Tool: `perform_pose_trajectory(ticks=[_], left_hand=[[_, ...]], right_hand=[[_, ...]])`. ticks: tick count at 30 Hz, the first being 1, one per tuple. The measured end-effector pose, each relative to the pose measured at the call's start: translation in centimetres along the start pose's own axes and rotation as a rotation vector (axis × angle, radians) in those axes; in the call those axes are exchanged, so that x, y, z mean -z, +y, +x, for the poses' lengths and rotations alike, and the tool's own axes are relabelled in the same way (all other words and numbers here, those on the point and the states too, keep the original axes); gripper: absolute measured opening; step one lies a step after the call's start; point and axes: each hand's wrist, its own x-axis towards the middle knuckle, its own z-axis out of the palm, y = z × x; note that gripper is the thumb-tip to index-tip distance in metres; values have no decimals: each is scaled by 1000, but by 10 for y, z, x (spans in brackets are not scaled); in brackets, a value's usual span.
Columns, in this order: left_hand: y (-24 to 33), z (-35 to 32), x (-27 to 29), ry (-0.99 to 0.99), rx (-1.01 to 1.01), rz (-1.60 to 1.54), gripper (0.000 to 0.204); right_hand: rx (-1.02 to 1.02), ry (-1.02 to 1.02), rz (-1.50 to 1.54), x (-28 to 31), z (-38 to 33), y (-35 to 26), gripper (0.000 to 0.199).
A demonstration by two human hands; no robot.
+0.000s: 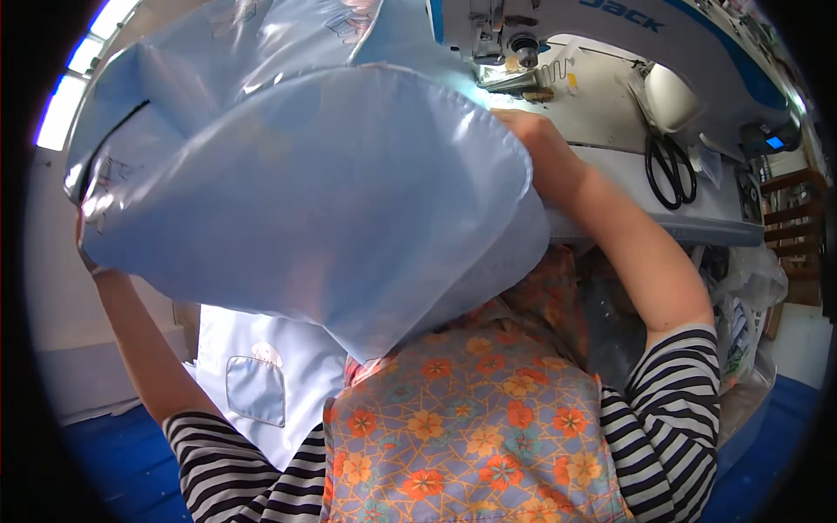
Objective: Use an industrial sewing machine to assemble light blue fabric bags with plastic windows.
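Note:
A large sheet of shiny light blue cloth (323, 192) is held up and spread between my two hands. Its stitched, curved edge faces the right, and a black strip (109, 144) and small printed drawings show at its left. My left hand (87, 242) grips the left edge, its fingers mostly hidden behind the cloth. At the upper right edge, close to the sewing machine's needle area, my right hand (528, 139) is closed on the cloth, with its fingertips out of sight. The white and blue sewing machine (602, 39) stands beyond.
Black-handled scissors (670, 170) lie on the machine table (602, 187), right of my right forearm. Below the raised cloth, a white piece with a blue pocket (255, 390) hangs by my lap. Clear plastic bags (750, 279) fill the right side under the table.

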Motion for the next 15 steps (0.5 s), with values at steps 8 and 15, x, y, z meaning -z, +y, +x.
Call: perform_pose_trajectory(ticks=[8, 15], left_hand=[[2, 41, -33, 231, 77, 229, 33], [64, 67, -123, 832, -56, 644, 35]], right_hand=[[-90, -38, -47, 7, 2, 8, 20], [105, 81, -83, -1, 9, 15, 25]])
